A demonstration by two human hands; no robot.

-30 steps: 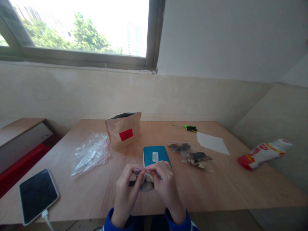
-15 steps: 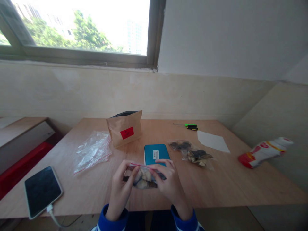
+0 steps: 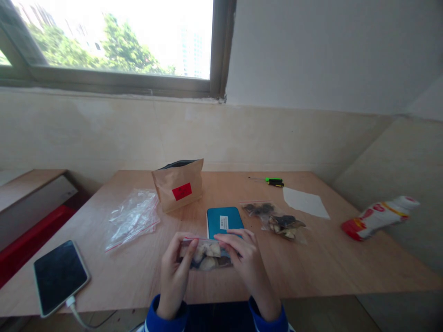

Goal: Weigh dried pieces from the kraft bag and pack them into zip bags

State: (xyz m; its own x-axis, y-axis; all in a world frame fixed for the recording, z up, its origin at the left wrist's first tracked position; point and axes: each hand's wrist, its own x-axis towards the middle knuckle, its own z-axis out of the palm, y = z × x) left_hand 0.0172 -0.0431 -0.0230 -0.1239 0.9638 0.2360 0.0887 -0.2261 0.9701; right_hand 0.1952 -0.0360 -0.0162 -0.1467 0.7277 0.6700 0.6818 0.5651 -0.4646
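Between my hands is a clear zip-lock bag [image 3: 206, 258] with a red-pink seal strip, filled with pale and dark dried pieces that look like mushroom. My left hand [image 3: 177, 267] pinches its top left corner, thumb in front. At the right end of the seal, my right hand [image 3: 247, 260] is closed on the bag's upper edge, its fingers partly covering it. Just behind the bag lies a teal box or book [image 3: 218, 220] with a white label, its near part hidden by the bag and my right hand.
A brown paper pouch [image 3: 180, 189] stands open at the back. Empty clear bags [image 3: 133, 219] lie left of it, a charging tablet [image 3: 61, 276] nearer me. On the right are filled bags [image 3: 285, 226], screwdrivers [image 3: 274, 181], white paper [image 3: 306, 202] and a bottle [image 3: 379, 219].
My right thumb and fingers have shifted a little to the right along the seal. My left hand keeps its pinch, and the other things stay in place.
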